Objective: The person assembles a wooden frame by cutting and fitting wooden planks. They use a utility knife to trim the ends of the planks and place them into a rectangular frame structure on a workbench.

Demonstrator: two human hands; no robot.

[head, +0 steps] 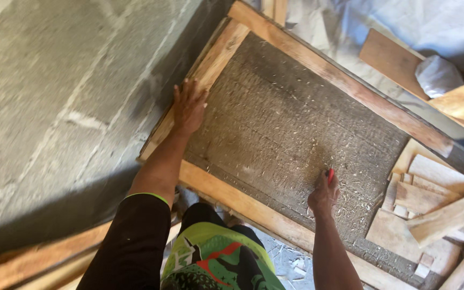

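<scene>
**Both hands on a wood-framed panel**

Flat and spread wide, the left hand [189, 106] presses palm-down on the left rail of the framed panel [291, 139], fingers fanned toward twelve o'clock and holding nothing. At about four o'clock from it, the right hand [323, 196] is closed in a fist around a small red-tipped tool [330, 175], whose end touches the panel's dark, rough face amid scattered shavings. What kind of tool it is cannot be told. The panel lies tilted, its near rail running just above the person's knees. A grey block wall [55, 107] stands at nine o'clock. Loose wood offcuts [430, 198] pile at the panel's four o'clock corner, overlapping its surface there.
</scene>
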